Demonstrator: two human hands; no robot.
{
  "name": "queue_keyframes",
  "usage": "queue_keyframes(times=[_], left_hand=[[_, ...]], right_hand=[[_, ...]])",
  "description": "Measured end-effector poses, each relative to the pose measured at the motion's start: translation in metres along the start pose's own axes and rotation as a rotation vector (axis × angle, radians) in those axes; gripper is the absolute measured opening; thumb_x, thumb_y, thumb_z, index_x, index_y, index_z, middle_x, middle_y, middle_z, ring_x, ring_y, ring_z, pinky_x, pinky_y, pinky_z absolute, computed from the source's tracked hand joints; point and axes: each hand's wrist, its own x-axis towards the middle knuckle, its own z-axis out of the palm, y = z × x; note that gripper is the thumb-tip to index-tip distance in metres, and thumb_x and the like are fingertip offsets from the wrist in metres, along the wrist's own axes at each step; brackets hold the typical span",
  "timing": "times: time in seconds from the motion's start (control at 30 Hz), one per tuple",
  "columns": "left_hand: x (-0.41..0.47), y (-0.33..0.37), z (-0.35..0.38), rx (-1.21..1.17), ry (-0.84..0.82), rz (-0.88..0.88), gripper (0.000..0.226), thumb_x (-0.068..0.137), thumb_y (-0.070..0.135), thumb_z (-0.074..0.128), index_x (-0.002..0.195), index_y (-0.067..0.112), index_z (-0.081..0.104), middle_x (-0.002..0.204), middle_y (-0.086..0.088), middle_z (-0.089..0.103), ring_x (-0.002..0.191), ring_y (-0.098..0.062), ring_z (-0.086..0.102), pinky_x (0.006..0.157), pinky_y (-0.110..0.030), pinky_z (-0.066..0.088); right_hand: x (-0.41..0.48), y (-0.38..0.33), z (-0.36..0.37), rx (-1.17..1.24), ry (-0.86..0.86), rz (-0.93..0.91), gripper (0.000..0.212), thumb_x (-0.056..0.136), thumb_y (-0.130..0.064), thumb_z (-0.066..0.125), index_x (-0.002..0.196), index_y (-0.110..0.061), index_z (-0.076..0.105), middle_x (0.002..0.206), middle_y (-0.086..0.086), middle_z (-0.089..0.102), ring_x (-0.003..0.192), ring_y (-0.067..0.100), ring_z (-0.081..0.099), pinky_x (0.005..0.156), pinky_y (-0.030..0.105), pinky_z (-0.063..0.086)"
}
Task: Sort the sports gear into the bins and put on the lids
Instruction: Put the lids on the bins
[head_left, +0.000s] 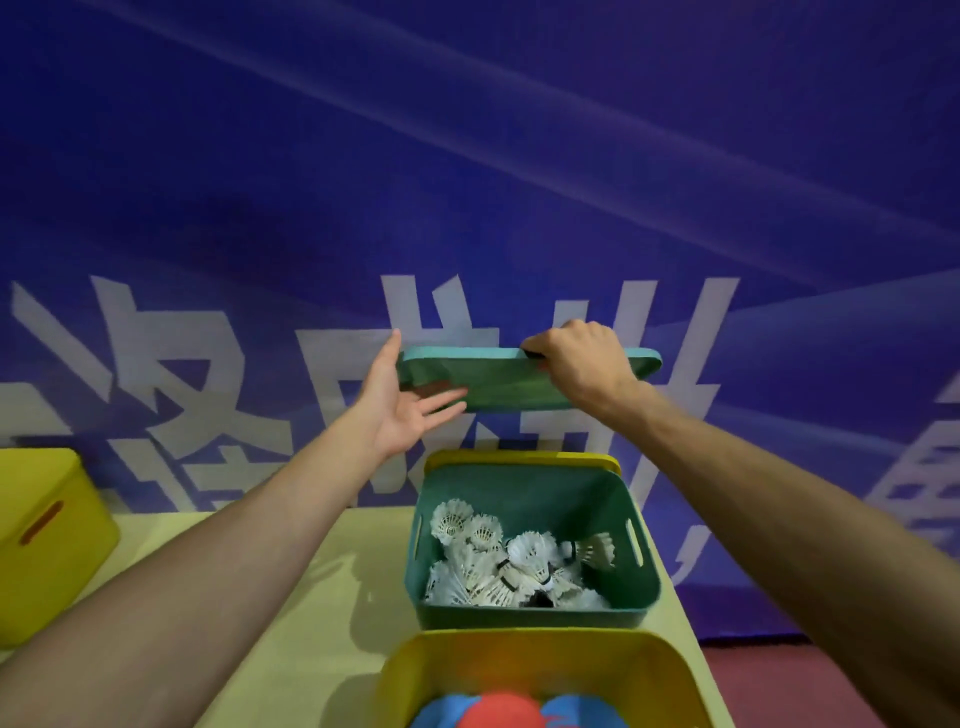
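Blue banner cloth (467, 156) with big white characters fills the wall ahead of me, and below it runs a pale yellow table (332, 571) where the bins stand.

I hold the green lid (498, 384) up in the air, above and a little beyond the green bin (524, 616). My right hand (582, 364) is curled over the lid's upper edge, with the fingers wrapped round the far side. My left hand (405, 410) is spread open with the palm up, and its straight fingers touch the lid's underside near the left end, steadying rather than gripping.

The green bin sits open, with a heap of white shuttlecocks (509, 566) in the bottom, so its sorting looks finished and only the lid is missing. I judge this is the step in hand: bring the lid down level and seat it on the rim.

Just behind the green bin a yellow lid (519, 457) shows past its far edge. The yellow bin (410, 670) closest to me is also uncovered and holds red and blue gear (498, 712) too blurred to name, so I expect that lid belongs there next.

Far left, another yellow bin (47, 545) appears to have its top on, though I cannot be sure. I see no loose gear on the table, so lids seem to be all that remains.
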Motion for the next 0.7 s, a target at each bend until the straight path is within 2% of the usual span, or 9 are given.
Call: queue_keyframes(times=[0.1,0.17,0.27,0.3,0.4,0.5,0.57,0.63,0.7], left_hand=[[-0.037,0.005,-0.005,-0.053,0.035,0.042,0.044,0.09,0.027,0.061,0.128,0.01,0.045,0.125,-0.024,0.057,0.106,-0.039,0.063,0.088,-0.047,0.054],[-0.061,0.005,-0.015,-0.096,0.064,0.053,0.035,0.09,0.003,0.056,0.124,0.003,0.046,0.128,-0.025,0.052,0.111,-0.04,0.059,0.092,-0.046,0.053],[-0.095,0.0,-0.034,-0.089,0.08,0.068,0.024,0.089,-0.009,0.049,0.112,0.0,0.046,0.131,-0.024,0.046,0.12,-0.041,0.051,0.096,-0.047,0.048],[-0.105,-0.002,-0.041,-0.062,0.092,0.08,0.024,0.089,-0.01,0.048,0.111,0.0,0.046,0.129,-0.024,0.045,0.122,-0.04,0.05,0.095,-0.047,0.048],[-0.13,-0.014,-0.066,0.003,0.136,0.129,0.046,0.087,-0.014,0.049,0.13,0.002,0.042,0.13,-0.022,0.05,0.118,-0.037,0.053,0.082,-0.044,0.051],[-0.155,-0.022,-0.093,0.047,0.148,0.136,0.044,0.085,-0.014,0.052,0.125,0.002,0.046,0.125,-0.019,0.056,0.108,-0.033,0.058,0.071,-0.039,0.052],[-0.169,-0.028,-0.107,0.037,0.138,0.124,0.035,0.085,-0.013,0.053,0.117,0.003,0.049,0.121,-0.018,0.057,0.107,-0.032,0.058,0.077,-0.038,0.052],[-0.18,-0.033,-0.118,0.054,0.108,0.116,0.036,0.085,-0.012,0.054,0.117,0.004,0.05,0.12,-0.017,0.058,0.109,-0.031,0.058,0.079,-0.037,0.053],[-0.187,-0.038,-0.125,0.105,0.074,0.124,0.039,0.085,-0.01,0.056,0.12,0.005,0.05,0.119,-0.015,0.059,0.107,-0.029,0.058,0.074,-0.033,0.053]], right_hand=[[-0.023,-0.022,-0.023,-0.06,0.004,-0.053,0.022,0.097,-0.02,0.049,0.112,-0.023,0.064,0.087,0.004,0.065,0.079,0.024,0.061,0.071,0.037,0.052],[-0.039,-0.037,-0.033,-0.057,-0.023,-0.096,0.022,0.096,-0.021,0.053,0.114,-0.021,0.064,0.091,0.002,0.067,0.082,0.02,0.063,0.074,0.037,0.055],[-0.063,-0.056,-0.044,-0.036,-0.101,-0.146,0.022,0.091,-0.025,0.06,0.112,-0.019,0.067,0.097,0.001,0.068,0.088,0.019,0.065,0.076,0.037,0.056],[-0.071,-0.062,-0.046,-0.028,-0.13,-0.152,0.024,0.09,-0.029,0.062,0.11,-0.018,0.068,0.099,0.001,0.067,0.09,0.019,0.065,0.075,0.037,0.056],[-0.099,-0.079,-0.05,0.08,-0.168,-0.092,0.044,0.088,-0.053,0.054,0.112,-0.018,0.068,0.11,0.002,0.067,0.099,0.021,0.062,0.082,0.039,0.052],[-0.127,-0.088,-0.041,0.082,-0.148,0.081,0.056,0.092,-0.059,0.04,0.126,-0.018,0.059,0.13,0.007,0.058,0.117,0.026,0.053,0.102,0.045,0.04],[-0.144,-0.087,-0.032,0.141,-0.141,0.291,0.059,0.093,-0.056,0.043,0.135,-0.016,0.049,0.139,0.011,0.048,0.125,0.029,0.046,0.106,0.049,0.036],[-0.16,-0.086,-0.028,0.284,-0.159,0.481,0.062,0.093,-0.051,0.048,0.141,-0.011,0.039,0.14,0.016,0.043,0.124,0.033,0.046,0.104,0.048,0.041],[-0.171,-0.084,-0.025,0.471,-0.191,0.661,0.062,0.093,-0.044,0.054,0.139,-0.006,0.037,0.134,0.019,0.047,0.116,0.034,0.051,0.089,0.037,0.047]])
